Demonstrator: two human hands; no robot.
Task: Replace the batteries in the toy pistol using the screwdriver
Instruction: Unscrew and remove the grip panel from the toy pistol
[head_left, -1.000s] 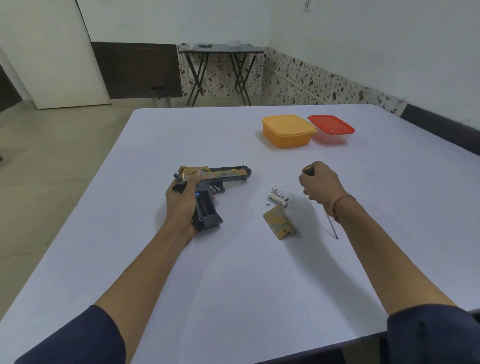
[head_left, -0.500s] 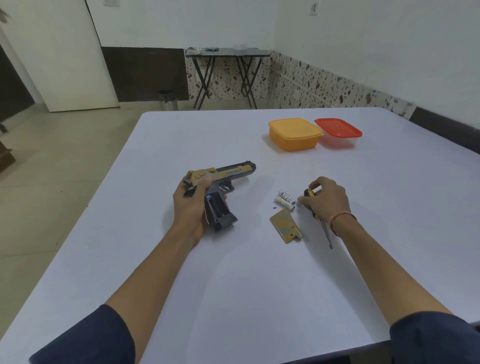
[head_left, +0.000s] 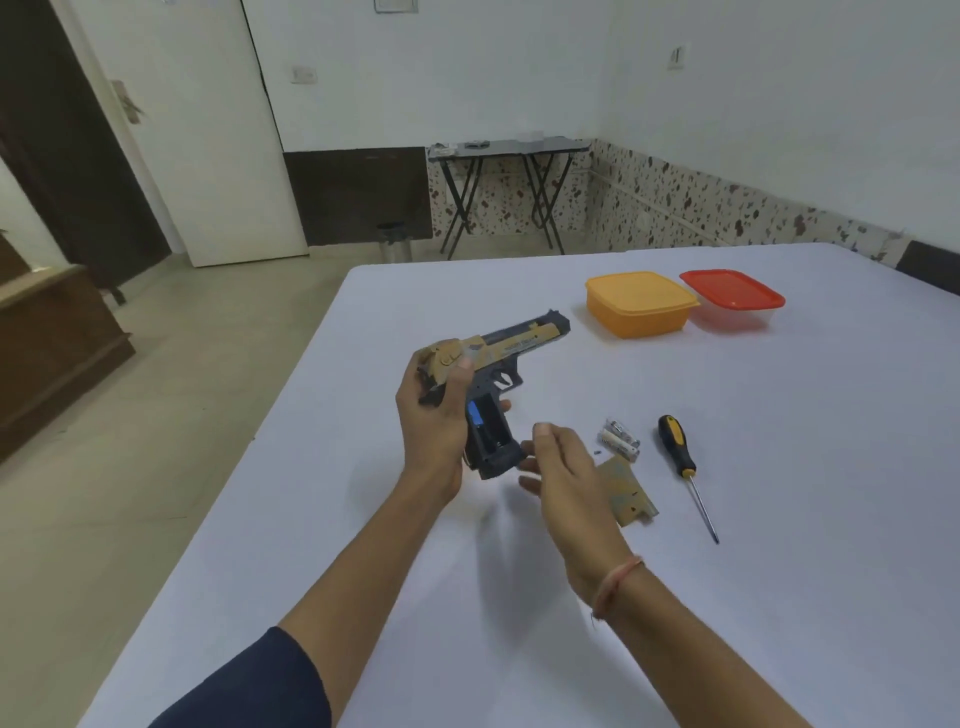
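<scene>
Right hand (head_left: 563, 478): hovering with fingers loose and holding nothing, having let go of the screwdriver.
Left hand (head_left: 434, 415): grasping the one toy pistol (head_left: 498, 358), now raised off the table (head_left: 519, 597), with its barrel pointing far-right and its open grip facing the camera.
Lying beyond: one cover plate (head_left: 626, 491), loose batteries (head_left: 618, 441) (count unclear), and one screwdriver (head_left: 678, 449), tip nearward.

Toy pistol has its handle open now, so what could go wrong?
The tiny screw lies loose beside the batteries; the right hand hovering close could flick it away. What looks like a blue battery sits in the open grip of the toy pistol that the left hand holds, so tilting might drop it out.
</scene>
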